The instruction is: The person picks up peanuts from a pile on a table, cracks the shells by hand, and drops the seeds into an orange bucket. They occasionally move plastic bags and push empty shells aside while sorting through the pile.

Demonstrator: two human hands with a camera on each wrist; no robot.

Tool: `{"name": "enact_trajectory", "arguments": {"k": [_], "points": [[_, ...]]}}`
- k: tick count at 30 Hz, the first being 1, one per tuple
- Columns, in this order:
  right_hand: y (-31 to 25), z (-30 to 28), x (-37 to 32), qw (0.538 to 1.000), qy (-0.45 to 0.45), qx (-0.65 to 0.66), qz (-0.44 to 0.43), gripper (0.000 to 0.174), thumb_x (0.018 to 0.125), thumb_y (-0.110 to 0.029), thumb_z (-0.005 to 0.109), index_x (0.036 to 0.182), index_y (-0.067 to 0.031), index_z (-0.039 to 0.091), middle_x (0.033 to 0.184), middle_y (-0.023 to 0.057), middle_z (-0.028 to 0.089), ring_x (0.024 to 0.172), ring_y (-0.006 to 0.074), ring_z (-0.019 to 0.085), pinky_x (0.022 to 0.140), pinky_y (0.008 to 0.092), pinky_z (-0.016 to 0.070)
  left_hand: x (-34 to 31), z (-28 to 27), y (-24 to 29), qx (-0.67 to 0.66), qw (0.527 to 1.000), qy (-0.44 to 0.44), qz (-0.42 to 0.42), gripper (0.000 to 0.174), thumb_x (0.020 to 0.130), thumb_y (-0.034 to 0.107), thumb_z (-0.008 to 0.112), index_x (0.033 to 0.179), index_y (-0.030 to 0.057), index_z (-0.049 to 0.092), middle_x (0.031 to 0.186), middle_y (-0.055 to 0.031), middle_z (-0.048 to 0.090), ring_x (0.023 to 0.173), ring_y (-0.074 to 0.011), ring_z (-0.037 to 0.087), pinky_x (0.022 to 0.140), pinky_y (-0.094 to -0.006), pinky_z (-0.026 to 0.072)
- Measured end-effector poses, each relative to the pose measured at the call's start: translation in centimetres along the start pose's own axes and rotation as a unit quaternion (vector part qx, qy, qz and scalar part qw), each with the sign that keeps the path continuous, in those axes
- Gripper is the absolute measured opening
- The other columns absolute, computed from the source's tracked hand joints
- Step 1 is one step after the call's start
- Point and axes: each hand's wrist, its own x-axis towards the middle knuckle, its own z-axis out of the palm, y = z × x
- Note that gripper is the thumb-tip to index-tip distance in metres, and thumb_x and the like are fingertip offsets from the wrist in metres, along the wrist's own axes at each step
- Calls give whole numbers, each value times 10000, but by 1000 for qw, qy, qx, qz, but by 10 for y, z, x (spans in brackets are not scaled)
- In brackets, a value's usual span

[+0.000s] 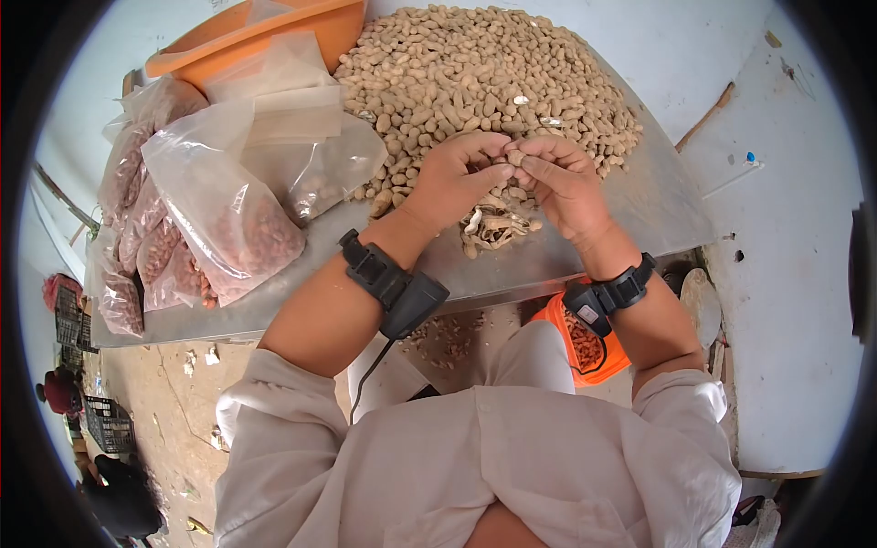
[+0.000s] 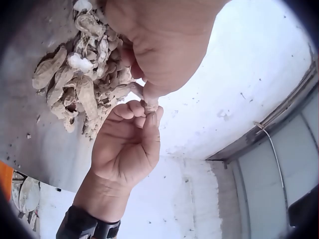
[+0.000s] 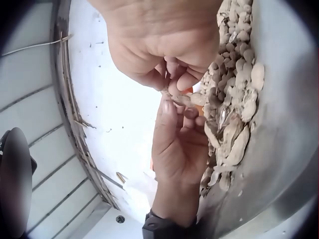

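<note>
Over the near edge of a peanut heap (image 1: 484, 73), the left hand (image 1: 461, 180) and right hand (image 1: 568, 187) meet at the fingertips. Between them is one peanut (image 1: 516, 157), pinched by thumb and fingers of both hands. In the left wrist view the peanut (image 2: 148, 106) shows as a small tan piece between the left hand (image 2: 162, 47) above and the right hand (image 2: 127, 149) below. The right wrist view has the right hand (image 3: 162, 37) above the left hand (image 3: 180, 152). Broken, opened shells (image 1: 498, 226) lie just below the hands; fingers partly hide the pinched peanut.
Clear plastic bags of reddish kernels (image 1: 251, 233) lie left on the metal table (image 1: 365, 297), before an orange basin (image 1: 265, 41). Below the table edge, an orange container (image 1: 598, 361) holds reddish kernels. Black crates (image 1: 108, 425) and people are at the far left.
</note>
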Motion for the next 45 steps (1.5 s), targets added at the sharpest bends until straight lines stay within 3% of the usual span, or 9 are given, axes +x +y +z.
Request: {"name": "enact_trajectory", "arguments": {"k": [5,15,24,32,35,39,42,43,45], "points": [[0,9,2,1000,6,10,1,129,833,20,598,960,8,617,876,72,644,765,114,598,665,209,483,2,-2,1,-64,997,-37,-19,292,851,10,583,1139,-26,553,960,-51,637,857,-89,581,754,-223,470],[6,16,5,989,46,-121,-66,168,793,0,665,955,-14,625,791,-5,599,685,33,514,576,156,416,-2,-3,12,-54,998,11,-31,255,847,45,608,1093,-18,588,942,-49,644,841,-85,584,743,-222,476],[9,19,4,993,70,-99,5,220,865,-83,603,1063,13,601,826,25,599,695,73,534,628,173,453,-1,-5,13,-126,992,2,-2,150,858,65,607,998,13,616,901,-30,638,817,-73,569,733,-215,463],[7,25,2,996,28,84,14,242,909,-50,515,1135,25,557,889,66,613,754,117,591,688,227,517,-3,-6,14,-71,997,2,-23,148,853,83,623,984,14,625,886,-1,602,805,-63,543,710,-208,450],[6,32,2,991,34,126,18,286,910,-47,511,1190,12,517,920,65,608,761,120,594,700,233,525,-4,1,16,-100,992,77,-3,164,851,73,619,1004,17,633,904,-3,574,810,-66,535,703,-201,445],[14,36,1,990,50,133,24,342,924,-79,497,1260,-23,461,952,47,600,769,117,593,696,236,516,1,0,9,-13,997,33,72,156,810,103,640,946,27,654,836,-16,539,779,-127,531,723,-254,453],[15,30,4,998,35,54,24,298,937,-158,490,1186,0,527,932,66,621,774,141,596,690,269,502,0,-1,15,143,981,35,125,148,808,119,614,908,15,645,793,-74,554,765,-210,553,740,-304,462],[13,30,4,991,17,-114,-63,292,936,-189,489,1146,5,548,910,81,625,767,152,596,686,283,495,-3,1,19,190,975,22,110,149,808,125,603,893,8,639,790,-102,566,763,-247,562,738,-324,466],[9,34,8,872,-21,-429,-235,313,935,-250,488,1067,14,592,865,111,633,753,175,597,677,311,482,-7,3,23,232,969,13,89,152,805,110,578,900,3,628,795,-133,592,760,-267,585,729,-335,473]]}}
